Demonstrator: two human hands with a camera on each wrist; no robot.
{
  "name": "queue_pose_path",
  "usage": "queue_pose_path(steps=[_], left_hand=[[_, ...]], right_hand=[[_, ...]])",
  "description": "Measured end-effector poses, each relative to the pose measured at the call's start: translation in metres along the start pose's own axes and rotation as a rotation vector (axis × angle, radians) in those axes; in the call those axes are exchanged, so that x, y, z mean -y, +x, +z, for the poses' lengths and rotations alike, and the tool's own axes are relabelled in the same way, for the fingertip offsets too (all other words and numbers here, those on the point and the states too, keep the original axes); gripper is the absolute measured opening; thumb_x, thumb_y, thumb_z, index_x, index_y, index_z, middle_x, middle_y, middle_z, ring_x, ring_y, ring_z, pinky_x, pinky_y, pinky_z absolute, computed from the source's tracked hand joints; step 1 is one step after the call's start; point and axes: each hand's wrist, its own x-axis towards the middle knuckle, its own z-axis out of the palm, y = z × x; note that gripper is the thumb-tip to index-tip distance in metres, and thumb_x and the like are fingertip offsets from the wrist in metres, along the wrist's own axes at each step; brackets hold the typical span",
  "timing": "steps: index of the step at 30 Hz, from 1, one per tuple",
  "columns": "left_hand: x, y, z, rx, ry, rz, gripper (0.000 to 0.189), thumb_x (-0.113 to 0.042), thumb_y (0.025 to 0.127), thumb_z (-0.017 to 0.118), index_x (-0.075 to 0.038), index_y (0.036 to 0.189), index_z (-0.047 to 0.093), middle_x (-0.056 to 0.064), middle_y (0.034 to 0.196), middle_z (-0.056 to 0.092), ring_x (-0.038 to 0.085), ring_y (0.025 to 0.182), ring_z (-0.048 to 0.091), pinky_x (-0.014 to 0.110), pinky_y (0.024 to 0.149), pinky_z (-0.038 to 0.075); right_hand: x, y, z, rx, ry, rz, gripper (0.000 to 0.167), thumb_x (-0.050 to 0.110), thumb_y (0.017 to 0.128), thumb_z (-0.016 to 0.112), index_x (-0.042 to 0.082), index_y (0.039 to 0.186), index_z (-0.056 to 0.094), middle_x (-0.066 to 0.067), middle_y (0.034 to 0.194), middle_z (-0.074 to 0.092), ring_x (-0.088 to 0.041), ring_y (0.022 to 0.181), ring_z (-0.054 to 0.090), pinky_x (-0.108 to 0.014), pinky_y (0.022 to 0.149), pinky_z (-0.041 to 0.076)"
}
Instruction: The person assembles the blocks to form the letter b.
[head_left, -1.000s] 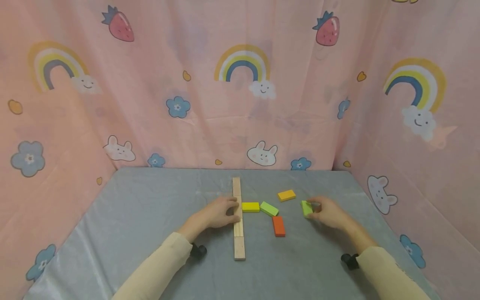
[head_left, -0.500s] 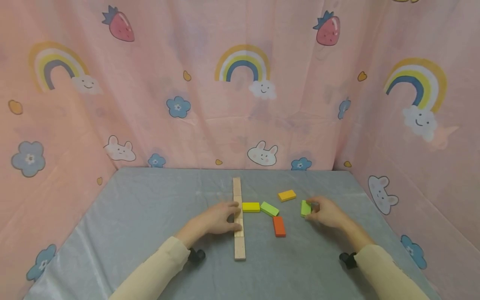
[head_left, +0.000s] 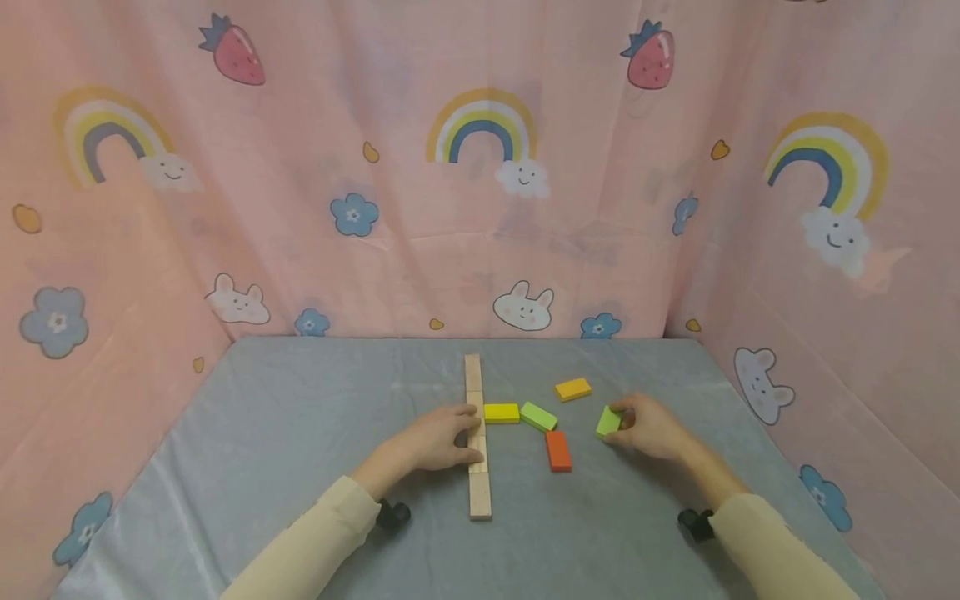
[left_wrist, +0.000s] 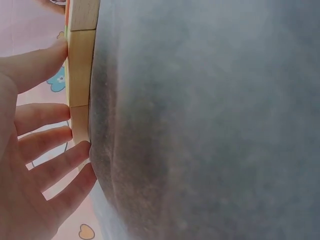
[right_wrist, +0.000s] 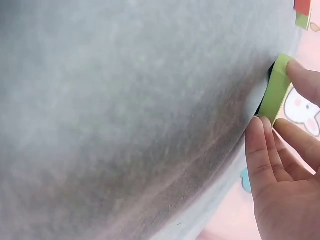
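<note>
My left hand (head_left: 429,439) rests its thumb and fingertips on a straight row of plain wooden blocks (head_left: 480,497) running away from me. Its fingers look fairly straight and spread in the left wrist view, touching the pale wooden blocks (left_wrist: 80,67). On the right, my right hand (head_left: 651,427) pinches a light green block (head_left: 607,423) between thumb and fingers, low over the cloth. The right wrist view shows the thumb on one end of that green block (right_wrist: 276,92) and fingertips at the other. A yellow block (head_left: 502,413) lies against the wooden row.
A second green block (head_left: 538,416) slants from the yellow one toward a red-orange block (head_left: 558,451). Farther back lies an orange-yellow block (head_left: 573,389). Grey cloth (head_left: 337,400) covers the table, and a pink patterned curtain (head_left: 405,267) encloses it at the back and sides.
The green block in my right hand has turned and shifted slightly left and toward me. My left hand's thumb has slid a little nearer along the wooden row. The other blocks stay put.
</note>
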Motion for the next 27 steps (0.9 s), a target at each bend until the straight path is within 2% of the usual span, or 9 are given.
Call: queue_pose_path(steps=[10,18,27], left_hand=[[-0.001,0.000,-0.001,0.008,0.003,0.006,0.065,-0.047,0.092,0.073,-0.009,0.143,0.060,0.007,0.155,0.047,0.030,0.142,0.045,0.045,0.115,0.039],[-0.001,0.000,-0.001,0.007,-0.002,-0.009,0.066,-0.048,0.092,0.073,-0.009,0.143,0.060,0.007,0.155,0.047,0.030,0.142,0.044,0.046,0.114,0.039],[-0.003,0.000,-0.002,0.017,0.016,0.000,0.065,-0.048,0.093,0.073,-0.009,0.144,0.059,0.007,0.156,0.046,0.030,0.142,0.044,0.046,0.114,0.039]], right_hand=[[0.005,-0.011,0.007,-0.001,0.042,0.000,0.058,0.026,0.081,0.087,-0.006,0.125,0.065,-0.010,0.109,0.062,-0.023,0.094,0.059,-0.035,0.073,0.054],[0.021,-0.022,0.009,-0.024,0.003,-0.025,0.058,0.031,0.081,0.087,-0.002,0.124,0.067,-0.008,0.113,0.062,-0.026,0.101,0.060,-0.045,0.084,0.054],[0.040,-0.030,0.016,-0.040,0.005,-0.024,0.055,0.033,0.080,0.088,0.002,0.122,0.069,-0.006,0.115,0.063,-0.025,0.103,0.060,-0.047,0.087,0.055]])
